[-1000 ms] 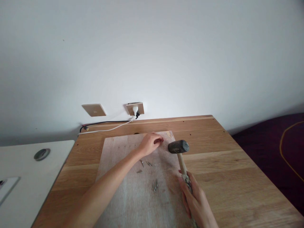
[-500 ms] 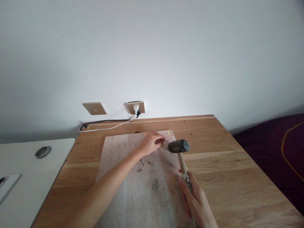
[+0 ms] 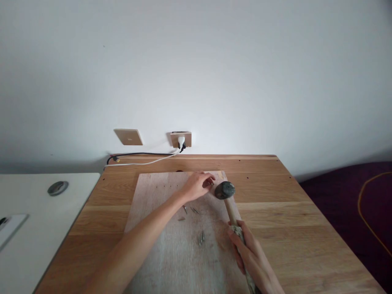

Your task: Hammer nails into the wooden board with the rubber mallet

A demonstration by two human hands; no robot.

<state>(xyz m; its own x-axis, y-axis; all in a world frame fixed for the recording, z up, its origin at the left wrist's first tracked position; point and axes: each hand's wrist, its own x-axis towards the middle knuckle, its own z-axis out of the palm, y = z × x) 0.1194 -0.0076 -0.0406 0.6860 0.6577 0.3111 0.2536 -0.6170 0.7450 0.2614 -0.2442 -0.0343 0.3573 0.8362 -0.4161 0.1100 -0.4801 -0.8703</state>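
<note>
extends partly curled left hand point(image 3: 197, 187) over far end of board point(image 3: 171, 253), with grasp impossible to tell; grips hammer point(image 3: 231, 210) in closed right hand point(image 3: 249, 249), near right board edge; with loose metal fasteners point(image 3: 200, 238) mid-board.

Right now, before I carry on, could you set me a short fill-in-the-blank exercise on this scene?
1. The right hand grips the hammer by its ____.
2. The left hand is close to the ____ edge of the board, not the near one.
3. Loose metal fasteners lie directly on the ____, not on the tabletop.
4. The white plug is in a socket plate on the ____.

Missing words: handle; far; board; wall.
</note>
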